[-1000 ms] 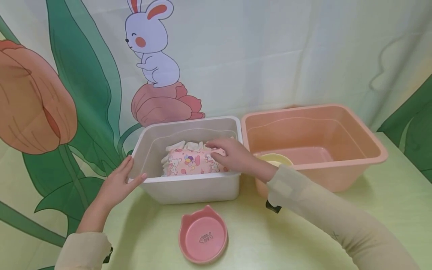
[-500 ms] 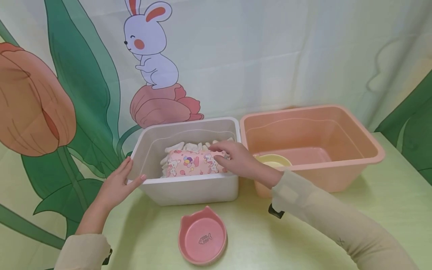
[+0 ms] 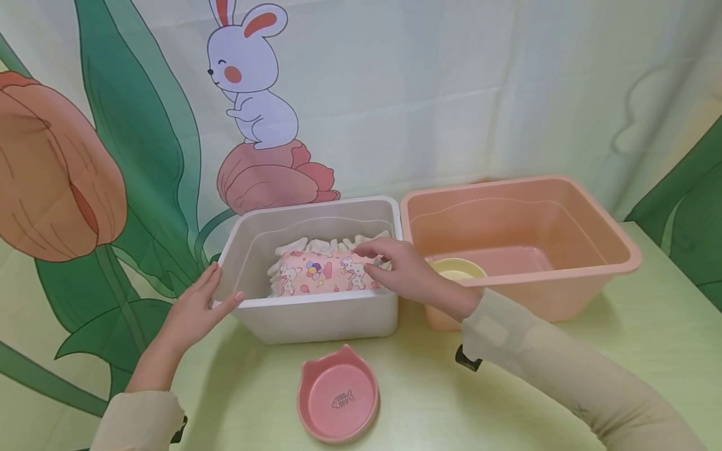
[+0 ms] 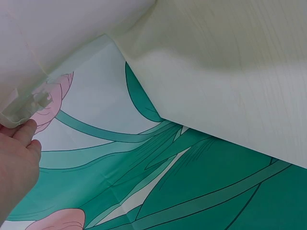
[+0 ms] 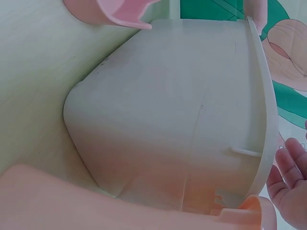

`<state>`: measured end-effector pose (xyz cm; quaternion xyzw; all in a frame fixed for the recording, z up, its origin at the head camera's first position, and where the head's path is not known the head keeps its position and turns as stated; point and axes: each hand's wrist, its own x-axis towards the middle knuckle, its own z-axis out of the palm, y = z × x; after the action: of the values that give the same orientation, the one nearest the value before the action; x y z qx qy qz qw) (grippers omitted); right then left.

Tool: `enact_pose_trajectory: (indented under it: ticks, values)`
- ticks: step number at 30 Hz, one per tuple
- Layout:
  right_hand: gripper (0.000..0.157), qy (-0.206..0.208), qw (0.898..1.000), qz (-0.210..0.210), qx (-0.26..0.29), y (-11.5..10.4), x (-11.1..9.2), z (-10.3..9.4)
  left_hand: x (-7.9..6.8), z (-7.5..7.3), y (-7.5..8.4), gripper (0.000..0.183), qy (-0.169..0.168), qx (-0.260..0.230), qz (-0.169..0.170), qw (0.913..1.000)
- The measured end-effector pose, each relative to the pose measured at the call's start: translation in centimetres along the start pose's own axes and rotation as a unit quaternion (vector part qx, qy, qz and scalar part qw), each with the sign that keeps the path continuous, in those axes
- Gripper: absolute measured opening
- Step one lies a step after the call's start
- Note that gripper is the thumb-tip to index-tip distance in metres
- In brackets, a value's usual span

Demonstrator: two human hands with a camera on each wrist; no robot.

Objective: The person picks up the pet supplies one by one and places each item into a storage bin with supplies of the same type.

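Your pink, cartoon-printed, cushion-shaped bundle (image 3: 316,271) lies inside the pale grey rectangular plastic tub (image 3: 316,319), crumpled off-white material (image 3: 293,246) showing behind it; judged light, soft and unlikely to break — take it by both short ends. Your right hand (image 3: 406,270) is over its right end, thumb and fingers apart, apparently holding nothing; contact cannot be told; your left hand (image 3: 194,310) rests on the tub's left rim, fingers extended. Pale green bench (image 3: 429,401); pink cat-eared bowl (image 3: 338,401) in front; peach plastic tub (image 3: 536,293) alongside; rabbit-and-tulip printed curtain (image 3: 429,94) behind.
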<state>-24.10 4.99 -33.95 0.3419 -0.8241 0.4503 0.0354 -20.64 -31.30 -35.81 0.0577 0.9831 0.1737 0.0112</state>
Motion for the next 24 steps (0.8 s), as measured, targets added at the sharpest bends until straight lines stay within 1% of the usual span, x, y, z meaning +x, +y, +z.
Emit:
enact_pose_trajectory:
  ticks: [5, 8, 11, 17, 24]
  values:
    - [0.029, 0.012, 1.0, -0.011, -0.003, -0.1, -0.5, -0.1, 0.1, 0.1, 0.0, 0.081, 0.0, 0.0, 0.001, 1.0]
    - [0.029, 0.017, 1.0, -0.009, 0.0, -0.2, -0.7, -0.1, 0.1, 0.1, 0.0, 0.081, 0.0, 0.001, 0.001, 1.0]
    - [0.028, 0.022, 1.0, -0.003, 0.012, -0.2, -1.0, 0.0, 0.0, 0.1, 0.0, 0.081, 0.001, 0.002, 0.001, 1.0]
    - [0.027, 0.035, 0.999, -0.006, 0.037, -0.5, -1.5, -0.1, -0.1, -0.1, 0.2, 0.081, 0.0, 0.003, 0.002, 1.0]
    - [0.024, 0.029, 0.997, 0.02, 0.065, -0.8, -2.4, -0.2, -0.1, -0.1, 0.2, 0.081, -0.002, 0.001, 0.003, 1.0]
